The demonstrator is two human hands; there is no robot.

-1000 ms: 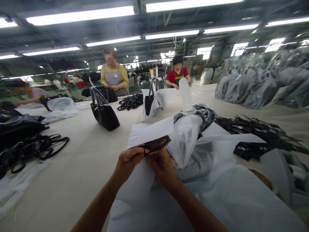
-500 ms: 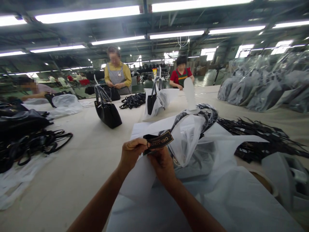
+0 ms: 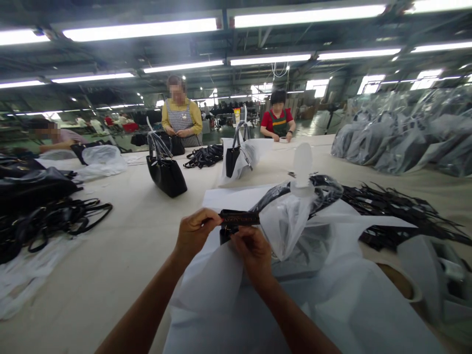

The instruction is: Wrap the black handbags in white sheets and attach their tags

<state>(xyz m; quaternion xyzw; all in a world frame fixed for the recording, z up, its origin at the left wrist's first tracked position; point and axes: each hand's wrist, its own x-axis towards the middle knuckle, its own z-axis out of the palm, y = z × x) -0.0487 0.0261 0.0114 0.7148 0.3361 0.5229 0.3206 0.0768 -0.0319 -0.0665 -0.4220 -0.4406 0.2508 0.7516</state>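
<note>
My left hand (image 3: 195,230) pinches the left end of a small black tag with gold lettering (image 3: 239,218), held level just above the table. My right hand (image 3: 252,253) is closed right under the tag, fingers curled on a dark piece below it that I cannot make out. Both hands hover over white wrapping paper (image 3: 217,280) that covers a handbag wrapped in clear plastic (image 3: 291,226), whose dark handles (image 3: 320,184) arch up behind the tag.
A long cream table (image 3: 121,255) stretches ahead. A black handbag (image 3: 165,174) stands upright at centre left, another half-wrapped bag (image 3: 236,157) beyond it. Piles of black straps (image 3: 47,226) lie left and right (image 3: 398,206). Plastic-bagged goods (image 3: 401,137) stack far right. Three people work across the table.
The tag has turned from tilted up at its right end to lying level, and my hands have risen slightly. The view has shifted a little downward.
</note>
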